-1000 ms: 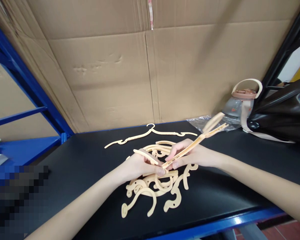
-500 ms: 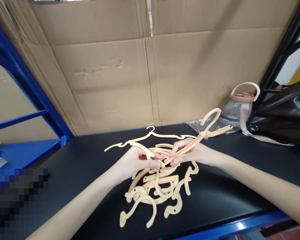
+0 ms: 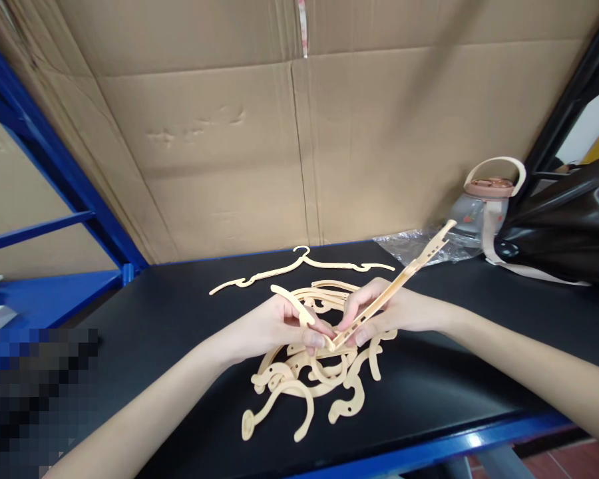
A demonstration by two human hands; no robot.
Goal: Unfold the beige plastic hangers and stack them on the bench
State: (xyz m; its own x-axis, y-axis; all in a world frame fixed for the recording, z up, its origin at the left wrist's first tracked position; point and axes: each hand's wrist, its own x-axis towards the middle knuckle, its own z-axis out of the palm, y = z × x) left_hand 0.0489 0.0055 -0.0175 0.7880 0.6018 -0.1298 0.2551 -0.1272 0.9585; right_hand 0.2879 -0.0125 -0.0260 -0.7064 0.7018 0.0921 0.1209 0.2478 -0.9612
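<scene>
My left hand [image 3: 269,329] pinches a cream plastic curved hanger end piece [image 3: 290,301] between thumb and fingers. My right hand [image 3: 399,309] grips a cream plastic hanger arm [image 3: 400,279], which slants up to the right with its slotted channel showing. Their lower ends meet between my fingertips; whether they are locked together cannot be made out. Under both hands lies a pile of loose hanger parts, including a curved end piece [image 3: 350,402] and a hook [image 3: 308,412]. Behind them, a whole hanger [image 3: 282,271] rests flat on the black tabletop.
At the back right, a clear bottle [image 3: 472,211] with a strap stands beside crumpled plastic wrap [image 3: 404,246] and a black bag [image 3: 569,226]. A cardboard sheet [image 3: 219,159] rises behind the black table [image 3: 180,306]. Blue frame posts [image 3: 64,159] stand at left.
The hanger arm in my right hand has turned, so its hook no longer shows as a loop and the slots now face me. Both hands have shifted slightly down and right.
</scene>
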